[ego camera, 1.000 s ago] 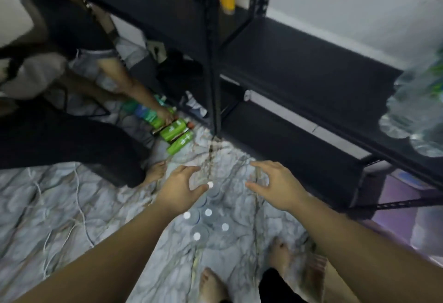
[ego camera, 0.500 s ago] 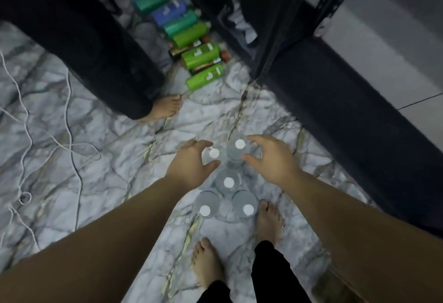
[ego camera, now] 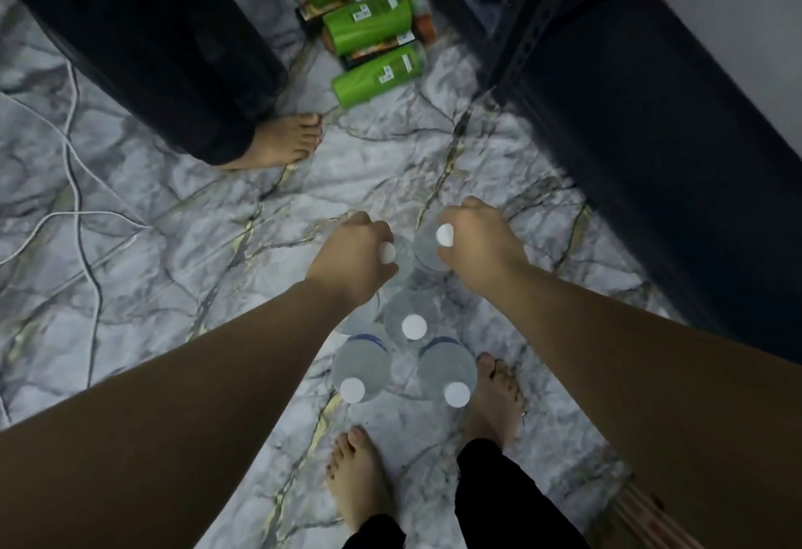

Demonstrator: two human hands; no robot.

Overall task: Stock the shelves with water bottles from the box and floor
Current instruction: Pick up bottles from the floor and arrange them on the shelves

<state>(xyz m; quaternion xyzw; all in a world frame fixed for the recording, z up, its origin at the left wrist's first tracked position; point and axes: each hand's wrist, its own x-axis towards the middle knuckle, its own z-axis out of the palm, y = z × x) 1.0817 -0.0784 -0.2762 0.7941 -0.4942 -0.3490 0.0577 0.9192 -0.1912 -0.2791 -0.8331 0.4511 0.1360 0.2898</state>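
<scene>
Marble floor [ego camera: 182, 184], five upright water bottles [ego camera: 414, 318]; both hands, left [ego camera: 353, 257] and right [ego camera: 481, 244], each gripping one.

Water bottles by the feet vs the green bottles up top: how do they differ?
The water bottles stand upright on the marble floor; the green bottles lie on their sides. The water bottles are clear with white caps; the green bottles are opaque with labels. The left hand and right hand each grip a water bottle; no hand touches the green bottles. Both groups sit on the floor.
</scene>
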